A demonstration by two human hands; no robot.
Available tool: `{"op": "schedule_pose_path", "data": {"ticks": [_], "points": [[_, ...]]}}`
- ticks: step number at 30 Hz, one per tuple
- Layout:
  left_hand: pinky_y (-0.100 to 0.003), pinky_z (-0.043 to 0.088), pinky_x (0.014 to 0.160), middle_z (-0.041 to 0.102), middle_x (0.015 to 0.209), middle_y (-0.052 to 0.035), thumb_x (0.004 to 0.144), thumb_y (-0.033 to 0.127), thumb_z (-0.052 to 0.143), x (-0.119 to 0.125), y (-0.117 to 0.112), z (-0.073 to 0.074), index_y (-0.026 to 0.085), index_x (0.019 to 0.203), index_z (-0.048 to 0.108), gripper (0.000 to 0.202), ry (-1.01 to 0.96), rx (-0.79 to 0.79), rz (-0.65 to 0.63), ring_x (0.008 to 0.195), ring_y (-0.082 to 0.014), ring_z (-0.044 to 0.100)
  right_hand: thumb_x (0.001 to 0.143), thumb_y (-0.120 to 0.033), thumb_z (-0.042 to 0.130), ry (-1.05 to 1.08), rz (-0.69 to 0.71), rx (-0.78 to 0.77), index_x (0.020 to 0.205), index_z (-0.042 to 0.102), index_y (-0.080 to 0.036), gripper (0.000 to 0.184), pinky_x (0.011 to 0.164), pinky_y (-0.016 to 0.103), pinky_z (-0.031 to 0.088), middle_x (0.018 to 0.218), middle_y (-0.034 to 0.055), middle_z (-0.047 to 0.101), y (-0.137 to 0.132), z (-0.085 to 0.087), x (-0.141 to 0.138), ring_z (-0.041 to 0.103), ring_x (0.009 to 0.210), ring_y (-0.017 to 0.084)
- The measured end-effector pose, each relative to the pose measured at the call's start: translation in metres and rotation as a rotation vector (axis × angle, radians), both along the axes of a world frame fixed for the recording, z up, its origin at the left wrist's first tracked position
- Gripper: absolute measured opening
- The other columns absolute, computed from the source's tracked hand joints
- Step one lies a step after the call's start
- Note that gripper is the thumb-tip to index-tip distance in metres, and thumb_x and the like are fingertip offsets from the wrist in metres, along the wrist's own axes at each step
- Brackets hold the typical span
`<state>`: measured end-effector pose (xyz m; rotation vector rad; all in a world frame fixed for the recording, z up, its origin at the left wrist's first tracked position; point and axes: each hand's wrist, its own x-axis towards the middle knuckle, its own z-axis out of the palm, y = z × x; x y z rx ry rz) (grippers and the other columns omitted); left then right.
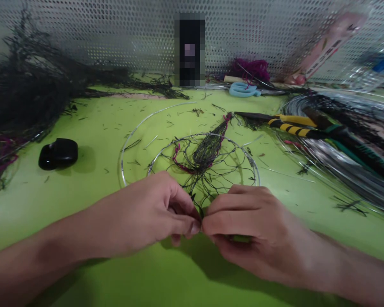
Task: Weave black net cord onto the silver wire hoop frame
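Note:
A wire hoop (240, 149) strung with black netting (208, 153) lies on the green table (99, 128), a purple cord woven along part of it. My left hand (153, 213) and my right hand (243, 226) meet at the hoop's near edge. Both pinch the netting and wire there, fingertips almost touching. A second loose wire ring (128, 140) lies under and left of the hoop.
Yellow-and-black pliers (288, 125) and dark green-handled tools (348, 140) lie at right beside coils of wire (339, 166). A black case (58, 153) sits at left, a heap of black netting (28, 94) behind it. Blue scissors (243, 89) and purple yarn (251, 68) rest by the perforated wall.

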<state>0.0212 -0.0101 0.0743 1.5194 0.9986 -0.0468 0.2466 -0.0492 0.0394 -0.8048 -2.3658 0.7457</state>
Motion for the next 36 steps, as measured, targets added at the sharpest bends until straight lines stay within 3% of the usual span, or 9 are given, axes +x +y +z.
{"op": "schedule_pose_path", "data": {"ticks": [5, 10, 14, 19, 29, 36], "points": [[-0.023, 0.038, 0.055, 0.067, 0.07, 0.0031, 0.089, 0.034, 0.062, -0.001, -0.002, 0.0, 0.023, 0.082, 0.076, 0.019, 0.021, 0.029, 0.014, 0.064, -0.0127, 0.058, 0.087, -0.009, 0.066, 0.037, -0.121, -0.006, 0.096, 0.065, -0.02, 0.015, 0.069, 0.025, 0.043, 0.082, -0.0062, 0.07, -0.001, 0.004, -0.001, 0.061, 0.071, 0.009], [-0.024, 0.035, 0.051, 0.07, 0.071, 0.0018, 0.089, 0.042, 0.064, -0.003, -0.005, -0.001, 0.024, 0.084, 0.079, 0.024, 0.065, 0.051, 0.041, 0.061, -0.0133, 0.058, 0.091, -0.013, 0.065, -0.004, -0.137, 0.048, 0.1, 0.067, -0.021, 0.012, 0.072, 0.029, 0.045, 0.088, -0.0036, 0.074, -0.006, 0.004, -0.002, 0.065, 0.075, 0.012], [-0.025, 0.037, 0.052, 0.073, 0.075, 0.0005, 0.089, 0.039, 0.063, -0.002, -0.003, -0.001, 0.024, 0.083, 0.078, 0.022, 0.081, 0.064, 0.021, 0.065, -0.0152, 0.062, 0.092, -0.012, 0.068, 0.011, -0.144, 0.118, 0.096, 0.07, -0.021, 0.01, 0.072, 0.031, 0.045, 0.081, -0.0036, 0.074, -0.009, 0.0, -0.006, 0.064, 0.071, 0.012], [-0.025, 0.035, 0.05, 0.073, 0.074, 0.0004, 0.091, 0.04, 0.061, -0.003, -0.005, -0.003, 0.025, 0.084, 0.078, 0.024, 0.079, 0.076, 0.018, 0.066, -0.0156, 0.063, 0.089, -0.012, 0.07, 0.017, -0.2, 0.049, 0.093, 0.071, -0.021, 0.01, 0.072, 0.031, 0.045, 0.081, -0.0045, 0.073, -0.011, -0.002, -0.007, 0.064, 0.07, 0.012], [-0.025, 0.036, 0.052, 0.067, 0.068, 0.0007, 0.09, 0.036, 0.06, 0.001, -0.007, 0.0, 0.021, 0.075, 0.071, 0.024, 0.094, 0.06, 0.011, 0.064, -0.0155, 0.061, 0.088, -0.007, 0.067, 0.028, -0.147, 0.074, 0.095, 0.069, -0.022, 0.017, 0.065, 0.03, 0.043, 0.077, -0.0067, 0.072, -0.009, -0.003, -0.01, 0.06, 0.063, 0.01], [-0.022, 0.042, 0.056, 0.066, 0.072, 0.0019, 0.09, 0.036, 0.059, 0.001, -0.003, -0.002, 0.021, 0.079, 0.073, 0.022, 0.048, 0.0, -0.012, 0.069, -0.0146, 0.063, 0.096, -0.008, 0.061, -0.028, 0.016, 0.297, 0.095, 0.067, -0.018, 0.013, 0.058, 0.033, 0.039, 0.085, -0.0012, 0.074, -0.007, -0.005, -0.004, 0.055, 0.06, 0.012]]}}
